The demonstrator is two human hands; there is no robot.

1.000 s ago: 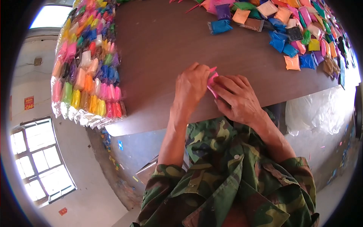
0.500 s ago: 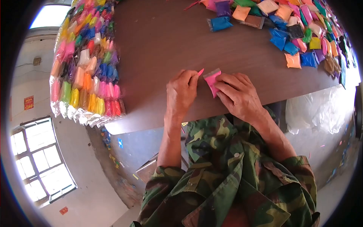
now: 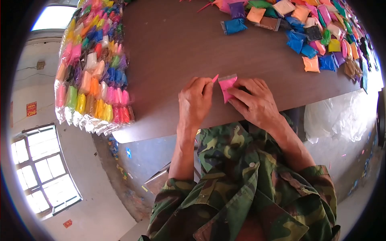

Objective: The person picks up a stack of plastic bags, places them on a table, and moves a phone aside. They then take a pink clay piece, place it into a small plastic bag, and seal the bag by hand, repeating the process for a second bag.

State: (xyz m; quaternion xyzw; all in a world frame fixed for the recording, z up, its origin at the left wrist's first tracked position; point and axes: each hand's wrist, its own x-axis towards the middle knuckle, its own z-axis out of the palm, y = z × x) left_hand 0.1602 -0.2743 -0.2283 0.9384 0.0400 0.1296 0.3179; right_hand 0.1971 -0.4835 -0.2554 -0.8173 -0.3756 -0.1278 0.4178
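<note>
left hand (image 3: 195, 98): closed pinch, pink stick (image 3: 215, 78) pointing 1 o'clock | right hand (image 3: 255, 96): side-pinching pink packet (image 3: 227, 86) at its 10 o'clock, above tabletop (image 3: 169, 48) | grip apparently leaves clear 12 o'clock edge unobstructed

1. On the left, we see a dark-framed window (image 3: 47, 170) in a pale wall (image 3: 98, 201).
2. On that wall we notice two red papers, one larger (image 3: 31, 109) and one smaller (image 3: 67, 223).
3. We see rows of bagged, multicoloured packets (image 3: 91, 76) along the left of the brown table (image 3: 161, 48).
4. At far right, we find a loose, colourful pile (image 3: 313, 33).
5. Beyond the table's right edge, we see translucent plastic (image 3: 333, 116).
6. Near left, we spot a blue scrap (image 3: 128, 152) on the floor (image 3: 148, 158).
</note>
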